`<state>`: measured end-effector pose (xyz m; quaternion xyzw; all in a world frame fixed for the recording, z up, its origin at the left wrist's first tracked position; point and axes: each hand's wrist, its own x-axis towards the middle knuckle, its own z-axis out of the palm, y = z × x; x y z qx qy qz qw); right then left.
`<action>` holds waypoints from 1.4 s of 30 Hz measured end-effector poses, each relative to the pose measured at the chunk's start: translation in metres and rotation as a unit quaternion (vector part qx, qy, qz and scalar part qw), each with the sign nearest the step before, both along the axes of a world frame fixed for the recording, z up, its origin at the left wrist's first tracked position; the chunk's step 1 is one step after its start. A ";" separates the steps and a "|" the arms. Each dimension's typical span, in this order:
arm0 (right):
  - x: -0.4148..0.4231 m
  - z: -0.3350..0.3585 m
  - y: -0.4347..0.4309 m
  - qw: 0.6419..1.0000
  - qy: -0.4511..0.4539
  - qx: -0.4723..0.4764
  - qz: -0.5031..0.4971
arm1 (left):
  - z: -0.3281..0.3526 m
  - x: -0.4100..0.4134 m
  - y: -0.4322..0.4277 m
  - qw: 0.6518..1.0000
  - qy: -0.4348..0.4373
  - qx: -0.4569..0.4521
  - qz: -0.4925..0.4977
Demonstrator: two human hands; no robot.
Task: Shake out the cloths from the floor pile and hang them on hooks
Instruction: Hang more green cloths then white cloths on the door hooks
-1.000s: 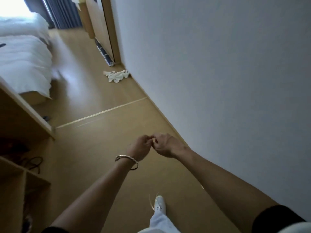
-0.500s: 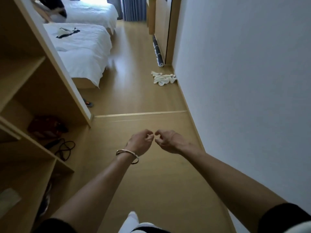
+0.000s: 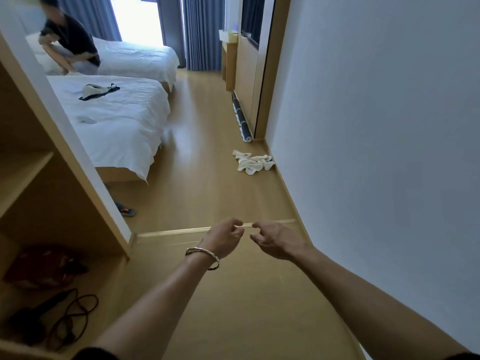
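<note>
A small pile of white cloths (image 3: pixel 253 162) lies crumpled on the wooden floor against the right wall, a few steps ahead of me. Both my arms are stretched forward over the floor. My left hand (image 3: pixel 224 239), with a metal bracelet at the wrist, has its fingers curled into a loose fist and holds nothing. My right hand (image 3: pixel 275 240) sits close beside it, fingers relaxed and slightly bent, also empty. A small gap separates the two hands. No hooks are in view.
A plain white wall (image 3: pixel 376 126) runs along the right. A wooden shelf unit (image 3: pixel 65 178) with a red bag and cables stands at left. Beyond are two white beds (image 3: pixel 117 118), a person sitting on the far one, and a rolled mat (image 3: pixel 241 118) beside a cabinet.
The view has lifted and turned to show the room, and the cloth pile appears nearer. My fingertips, which touched a second ago, have moved slightly apart.
</note>
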<state>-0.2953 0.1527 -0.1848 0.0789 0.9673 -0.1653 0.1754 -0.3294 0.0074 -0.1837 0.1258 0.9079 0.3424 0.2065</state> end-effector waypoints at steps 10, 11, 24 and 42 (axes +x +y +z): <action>-0.101 -0.010 0.015 0.999 -0.034 0.003 -0.003 | -0.002 -0.107 0.028 0.999 -0.002 -0.008 -0.048; -0.114 -0.013 0.021 0.999 -0.037 0.001 -0.003 | -0.004 -0.117 0.032 0.999 -0.002 -0.011 -0.052; -0.344 -0.006 0.115 0.997 0.007 -0.056 0.058 | -0.005 -0.316 0.125 0.997 0.005 -0.080 -0.022; -0.480 -0.026 0.298 0.996 -0.035 -0.079 -0.033 | -0.019 -0.485 0.300 0.994 0.016 -0.079 -0.071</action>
